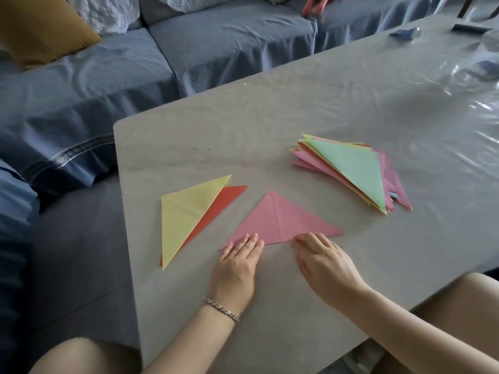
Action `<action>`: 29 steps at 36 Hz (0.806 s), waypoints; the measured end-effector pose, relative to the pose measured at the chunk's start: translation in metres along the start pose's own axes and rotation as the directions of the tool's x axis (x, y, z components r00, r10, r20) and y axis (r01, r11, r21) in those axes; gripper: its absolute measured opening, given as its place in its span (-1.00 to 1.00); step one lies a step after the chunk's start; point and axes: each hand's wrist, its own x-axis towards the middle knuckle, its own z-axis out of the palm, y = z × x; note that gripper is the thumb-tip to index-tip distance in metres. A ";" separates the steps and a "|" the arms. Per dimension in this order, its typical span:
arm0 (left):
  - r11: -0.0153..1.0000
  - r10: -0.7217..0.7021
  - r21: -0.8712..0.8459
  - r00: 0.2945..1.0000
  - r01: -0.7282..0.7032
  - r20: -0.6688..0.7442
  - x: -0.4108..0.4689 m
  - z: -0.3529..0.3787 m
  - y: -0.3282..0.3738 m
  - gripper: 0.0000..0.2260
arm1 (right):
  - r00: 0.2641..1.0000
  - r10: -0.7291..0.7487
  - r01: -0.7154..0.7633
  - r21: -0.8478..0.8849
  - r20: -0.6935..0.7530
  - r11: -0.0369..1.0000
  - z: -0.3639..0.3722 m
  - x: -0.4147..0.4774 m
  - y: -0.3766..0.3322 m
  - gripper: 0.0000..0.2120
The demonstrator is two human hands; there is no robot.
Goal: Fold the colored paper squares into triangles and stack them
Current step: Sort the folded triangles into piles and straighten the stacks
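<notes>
On the desk (270,130), the left hand (237,261) lies flat, its straight fingers pressing the 8 o'clock corner of the pink triangle (280,220). The right hand (324,263), fingers bent, touches its 5 o'clock edge; pinching or not, I can't tell.

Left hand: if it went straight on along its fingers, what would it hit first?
The pink triangle: the left hand has its fingertips on the near-left corner. Beyond lies bare table, then possibly the stack; depth is unclear.

matt pink paper triangle (280,220), glossy clear plastic over the table (351,103), quilted blue cloth sofa (108,76)
</notes>
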 end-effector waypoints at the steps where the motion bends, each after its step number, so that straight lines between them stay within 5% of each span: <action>1: 1.000 -0.015 0.004 1.000 0.015 -0.002 -0.002 0.000 -0.003 -0.56 | 1.000 -0.005 0.005 -0.013 -0.019 1.000 0.000 -0.001 0.002 -0.69; 10: 0.989 -0.149 -0.005 0.989 0.149 -0.022 -0.024 -0.006 -0.023 -0.55 | 0.992 0.058 -0.065 -0.057 -0.111 0.996 -0.015 -0.009 0.027 -0.46; 21: 0.977 -0.203 0.045 0.976 0.207 -0.075 -0.028 -0.006 -0.022 -0.54 | 0.988 0.151 -0.154 -0.140 -0.034 0.978 -0.029 -0.025 0.051 -0.82; 29: 0.970 -0.210 0.098 0.972 0.221 -0.106 -0.023 -0.011 -0.024 -0.57 | 0.968 0.241 -0.232 -0.112 0.073 0.966 -0.036 -0.019 0.048 -0.72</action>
